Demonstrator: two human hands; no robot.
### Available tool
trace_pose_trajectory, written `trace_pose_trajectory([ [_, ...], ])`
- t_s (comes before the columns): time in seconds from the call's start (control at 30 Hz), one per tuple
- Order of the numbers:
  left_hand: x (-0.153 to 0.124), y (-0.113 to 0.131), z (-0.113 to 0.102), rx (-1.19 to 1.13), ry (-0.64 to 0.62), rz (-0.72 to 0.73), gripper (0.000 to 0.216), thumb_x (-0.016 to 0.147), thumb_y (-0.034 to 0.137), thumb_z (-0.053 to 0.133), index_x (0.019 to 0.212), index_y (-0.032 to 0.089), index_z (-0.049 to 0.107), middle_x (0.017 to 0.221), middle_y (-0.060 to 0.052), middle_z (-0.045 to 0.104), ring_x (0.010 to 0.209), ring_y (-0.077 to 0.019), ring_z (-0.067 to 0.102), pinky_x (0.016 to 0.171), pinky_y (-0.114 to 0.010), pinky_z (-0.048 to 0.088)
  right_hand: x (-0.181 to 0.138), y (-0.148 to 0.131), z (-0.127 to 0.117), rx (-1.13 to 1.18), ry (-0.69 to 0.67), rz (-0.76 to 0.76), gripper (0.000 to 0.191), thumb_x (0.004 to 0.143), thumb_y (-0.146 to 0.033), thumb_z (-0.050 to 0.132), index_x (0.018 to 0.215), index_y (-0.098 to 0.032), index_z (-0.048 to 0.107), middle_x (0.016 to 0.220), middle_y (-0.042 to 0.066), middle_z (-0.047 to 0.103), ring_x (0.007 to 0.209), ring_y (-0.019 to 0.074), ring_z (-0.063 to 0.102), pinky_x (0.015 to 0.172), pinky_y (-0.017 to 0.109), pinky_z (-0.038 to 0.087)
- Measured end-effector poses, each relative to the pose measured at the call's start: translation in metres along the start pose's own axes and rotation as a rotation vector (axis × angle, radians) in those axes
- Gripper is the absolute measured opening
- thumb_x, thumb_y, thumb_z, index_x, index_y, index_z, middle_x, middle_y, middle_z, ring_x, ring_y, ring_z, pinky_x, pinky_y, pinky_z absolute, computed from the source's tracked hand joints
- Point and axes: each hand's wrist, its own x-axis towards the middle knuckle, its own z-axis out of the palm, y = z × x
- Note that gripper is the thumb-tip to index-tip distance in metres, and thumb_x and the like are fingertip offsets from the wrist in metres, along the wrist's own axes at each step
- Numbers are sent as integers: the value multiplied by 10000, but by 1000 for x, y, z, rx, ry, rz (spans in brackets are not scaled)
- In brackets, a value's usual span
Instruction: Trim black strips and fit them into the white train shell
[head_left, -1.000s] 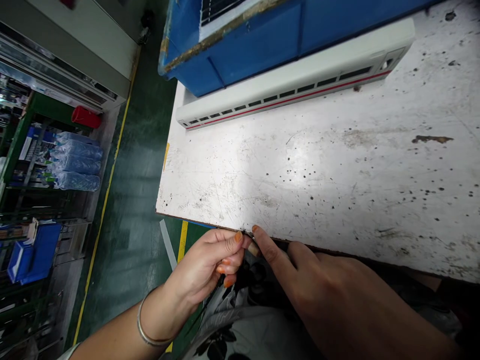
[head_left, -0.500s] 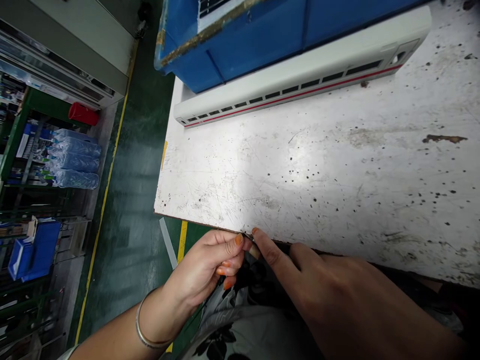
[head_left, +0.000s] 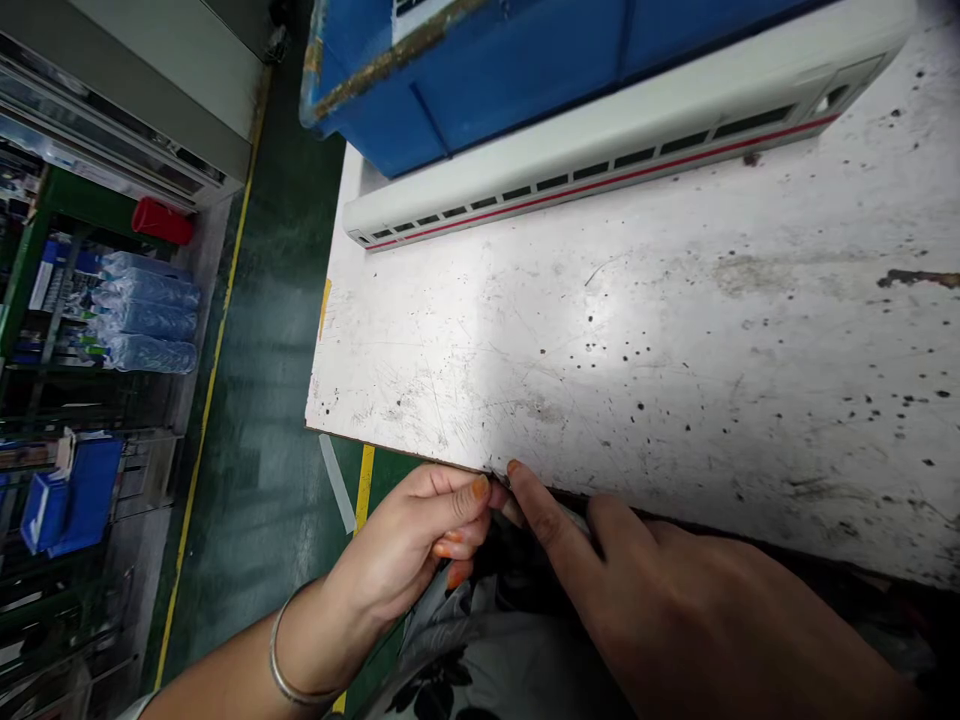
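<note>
My left hand (head_left: 405,540) and my right hand (head_left: 637,610) meet at the front edge of a scuffed white worktable (head_left: 600,330). Their fingertips pinch a small dark piece (head_left: 501,480) right at that edge, mostly hidden by the fingers, so I cannot tell what it is. A silver bangle (head_left: 296,660) circles my left wrist. Far from both hands, a long white train-model shell (head_left: 600,170) with a red stripe and dark window strips lies along the back of the table.
A blue crate (head_left: 465,80) stands behind the shell. To the left, beyond the table edge, are a green floor (head_left: 262,400) with yellow lines, wrapped water bottles (head_left: 150,310), a red cylinder (head_left: 162,221) and a blue bin (head_left: 75,495) on racks.
The whole scene has drifted slightly up and to the right as my head moves. Both hands stay pinched together at the table edge.
</note>
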Motion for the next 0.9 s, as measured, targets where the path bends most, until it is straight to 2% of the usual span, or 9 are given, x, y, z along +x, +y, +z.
trace_pose_trajectory([
  [0.47, 1, 1, -2, -6, -3, -18, 430, 865, 392, 666, 552, 160, 484, 501, 69, 301, 426, -49, 233, 392, -148, 345, 0, 3, -1, 28, -19, -14, 525, 927, -66, 257, 1323, -106, 600, 589, -2, 482, 338, 119, 432, 293, 263, 326],
  [0.7, 0, 1, 0, -13, -5, -13, 438, 862, 384, 669, 546, 162, 464, 505, 70, 294, 428, -48, 230, 387, -143, 339, -1, 0, 2, -35, 2, -57, 584, 822, -13, 308, 1350, -44, 557, 587, 8, 467, 362, 152, 444, 275, 249, 325],
  [0.9, 1, 1, 0, -17, -7, -16, 401, 861, 387, 673, 575, 160, 507, 503, 72, 295, 427, -49, 218, 382, -141, 339, -2, -3, 2, -62, 10, -54, 615, 773, -15, 340, 1349, -29, 554, 580, 16, 462, 365, 165, 444, 267, 249, 316],
])
